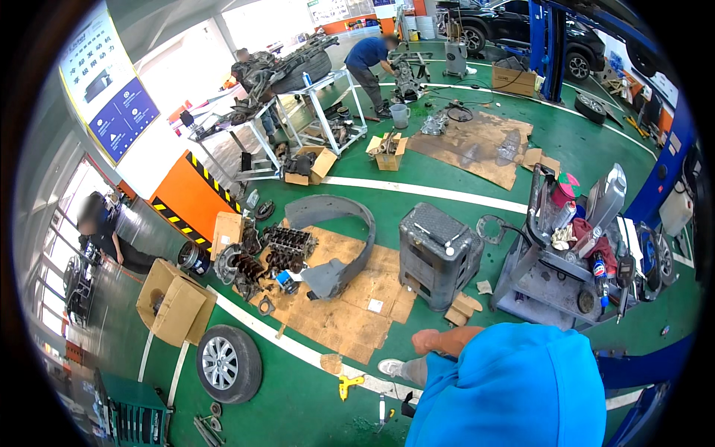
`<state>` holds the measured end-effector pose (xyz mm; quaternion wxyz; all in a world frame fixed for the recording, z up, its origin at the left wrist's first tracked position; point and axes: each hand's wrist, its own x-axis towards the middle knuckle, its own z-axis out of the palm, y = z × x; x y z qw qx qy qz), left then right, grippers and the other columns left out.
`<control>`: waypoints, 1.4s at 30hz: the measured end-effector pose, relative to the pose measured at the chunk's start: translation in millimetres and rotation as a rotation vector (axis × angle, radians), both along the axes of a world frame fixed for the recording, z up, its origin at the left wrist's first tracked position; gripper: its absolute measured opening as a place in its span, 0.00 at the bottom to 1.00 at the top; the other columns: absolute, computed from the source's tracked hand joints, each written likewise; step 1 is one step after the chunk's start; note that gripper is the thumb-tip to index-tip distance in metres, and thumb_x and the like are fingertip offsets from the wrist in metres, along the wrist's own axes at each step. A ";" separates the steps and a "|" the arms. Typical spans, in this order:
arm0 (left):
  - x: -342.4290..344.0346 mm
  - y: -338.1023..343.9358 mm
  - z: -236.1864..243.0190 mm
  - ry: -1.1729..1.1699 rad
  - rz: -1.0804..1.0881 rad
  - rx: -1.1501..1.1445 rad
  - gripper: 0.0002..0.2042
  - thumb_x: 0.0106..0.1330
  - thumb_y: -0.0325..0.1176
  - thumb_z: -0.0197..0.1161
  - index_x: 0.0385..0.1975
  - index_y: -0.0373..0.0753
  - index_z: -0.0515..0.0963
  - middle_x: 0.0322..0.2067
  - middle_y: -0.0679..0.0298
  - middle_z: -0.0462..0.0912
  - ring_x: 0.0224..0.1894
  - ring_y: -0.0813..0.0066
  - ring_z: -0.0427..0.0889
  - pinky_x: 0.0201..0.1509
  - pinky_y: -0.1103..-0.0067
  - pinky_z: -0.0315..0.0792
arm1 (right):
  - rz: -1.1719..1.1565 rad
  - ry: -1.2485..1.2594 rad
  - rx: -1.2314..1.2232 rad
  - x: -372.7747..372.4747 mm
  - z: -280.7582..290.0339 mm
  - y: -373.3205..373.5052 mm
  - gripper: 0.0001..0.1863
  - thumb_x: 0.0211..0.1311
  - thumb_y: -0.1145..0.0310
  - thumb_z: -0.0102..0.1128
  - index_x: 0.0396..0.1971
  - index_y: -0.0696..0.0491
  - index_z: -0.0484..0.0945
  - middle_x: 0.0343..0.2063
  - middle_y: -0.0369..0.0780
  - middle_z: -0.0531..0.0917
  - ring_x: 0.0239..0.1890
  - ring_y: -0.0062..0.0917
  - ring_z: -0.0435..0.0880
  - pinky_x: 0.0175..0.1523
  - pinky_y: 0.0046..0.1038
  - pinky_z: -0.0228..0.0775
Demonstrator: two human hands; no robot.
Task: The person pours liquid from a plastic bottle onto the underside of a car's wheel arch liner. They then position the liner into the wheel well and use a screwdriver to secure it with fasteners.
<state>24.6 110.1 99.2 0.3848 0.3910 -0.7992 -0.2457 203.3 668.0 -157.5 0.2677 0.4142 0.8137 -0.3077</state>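
A co-worker in dark clothes (104, 232) appears at far left, with an open carton (165, 298) and a wheel (221, 359) on the green floor off the left edge of the cardboard sheet (361, 328). An engine block (289, 247) rests toward that sheet's far left corner; beside it, a grey liner (328, 280) curves over the far edge. A yellow tool (348, 385) lies on the floor just off the near edge.

Off the sheet's near right corner hangs my hand (426, 341), which I take for the right, its forearm running right into my blue sleeve (514, 365). The fingers seem curled in; whether they pinch anything, I cannot tell. My other hand is out of frame.

The grey case (441, 261) stands at the sheet's right edge, ahead of my hand and slightly right, its long axis upright. A small carton (463, 307) sits on the floor at its foot, ahead and to the right of my hand, which is the nearer one to both. A metal tool (436, 235) slants across the case's top. At far right, a cart (532, 302) carries bottles and a jug (607, 195).
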 end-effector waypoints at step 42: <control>-12.6 -4.3 -0.3 -0.024 -0.258 0.083 0.34 0.50 0.55 0.73 0.29 0.20 0.78 0.25 0.41 0.81 0.27 0.46 0.80 0.33 0.58 0.75 | 0.013 -0.011 -0.024 -2.1 -1.9 0.5 0.16 0.47 0.66 0.56 0.37 0.44 0.85 0.43 0.39 0.86 0.47 0.38 0.84 0.47 0.38 0.78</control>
